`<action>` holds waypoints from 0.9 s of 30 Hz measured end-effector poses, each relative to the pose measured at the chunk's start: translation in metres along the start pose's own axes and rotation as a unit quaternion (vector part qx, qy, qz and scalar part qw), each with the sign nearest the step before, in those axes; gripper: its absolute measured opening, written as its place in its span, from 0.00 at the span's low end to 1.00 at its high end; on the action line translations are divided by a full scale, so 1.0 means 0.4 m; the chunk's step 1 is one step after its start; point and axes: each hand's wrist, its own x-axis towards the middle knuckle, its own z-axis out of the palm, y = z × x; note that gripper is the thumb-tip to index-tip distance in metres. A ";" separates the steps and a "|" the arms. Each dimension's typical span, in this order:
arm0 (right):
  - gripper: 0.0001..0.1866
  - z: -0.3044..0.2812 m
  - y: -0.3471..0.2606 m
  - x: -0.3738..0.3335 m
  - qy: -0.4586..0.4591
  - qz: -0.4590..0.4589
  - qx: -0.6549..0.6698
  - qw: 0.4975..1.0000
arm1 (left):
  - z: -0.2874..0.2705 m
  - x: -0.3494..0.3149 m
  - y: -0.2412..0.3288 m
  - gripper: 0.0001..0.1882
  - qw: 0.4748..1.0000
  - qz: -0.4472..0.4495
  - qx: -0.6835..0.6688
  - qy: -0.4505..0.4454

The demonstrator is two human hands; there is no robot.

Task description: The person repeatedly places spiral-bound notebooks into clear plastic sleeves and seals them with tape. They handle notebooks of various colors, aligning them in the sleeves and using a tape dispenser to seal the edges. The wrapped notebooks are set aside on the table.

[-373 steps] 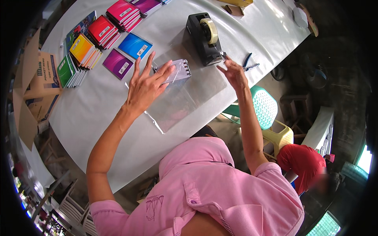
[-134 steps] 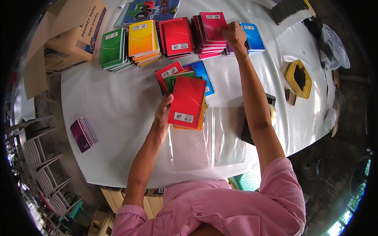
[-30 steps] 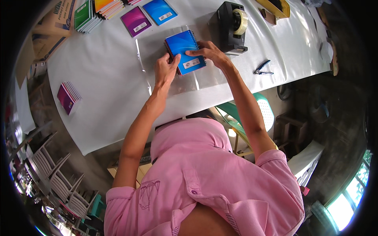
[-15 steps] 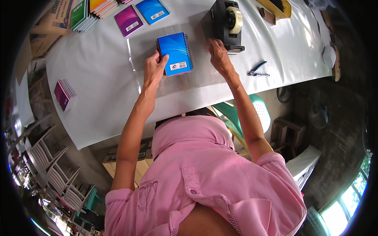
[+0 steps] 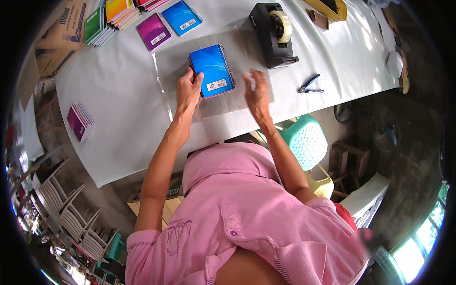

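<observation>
A stack of spiral notebooks with a blue cover on top (image 5: 212, 70) lies on a clear plastic sheet (image 5: 216, 102) on the white-covered table (image 5: 128, 123). My left hand (image 5: 188, 89) grips the stack's left edge. My right hand (image 5: 257, 89) presses flat on the plastic sheet to the right of the stack, fingers spread, holding nothing. A black tape dispenser (image 5: 273, 34) stands just beyond my right hand.
Loose purple (image 5: 153, 31) and blue (image 5: 182, 17) notebooks and coloured piles (image 5: 110, 19) lie at the far edge. A purple stack (image 5: 78, 122) sits at the left, small pliers (image 5: 309, 84) at the right. A teal stool (image 5: 304, 137) stands under the table edge.
My right hand has left the tape dispenser and come down onto the plastic sheet beside the blue stack. My left hand stays on the stack's left edge.
</observation>
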 end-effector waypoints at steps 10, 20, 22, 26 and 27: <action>0.16 -0.084 0.049 0.037 0.031 0.220 -0.122 0.967 | -0.014 0.006 -0.011 0.19 0.999 -0.009 -0.029 -0.035; 0.10 -0.067 -0.015 -0.004 0.124 0.132 -0.185 0.966 | -0.023 0.016 -0.008 0.25 0.996 0.050 0.078 -0.022; 0.08 -0.058 -0.039 -0.006 0.109 0.144 -0.212 0.961 | -0.024 0.016 -0.010 0.26 0.994 0.060 0.092 -0.016; 0.07 -0.057 -0.039 -0.014 0.144 0.013 -0.297 0.944 | -0.032 0.008 0.009 0.27 0.993 0.065 0.095 -0.031; 0.07 -0.057 -0.042 -0.015 0.176 -0.069 -0.322 0.928 | -0.033 0.007 0.008 0.27 0.993 0.069 0.093 -0.028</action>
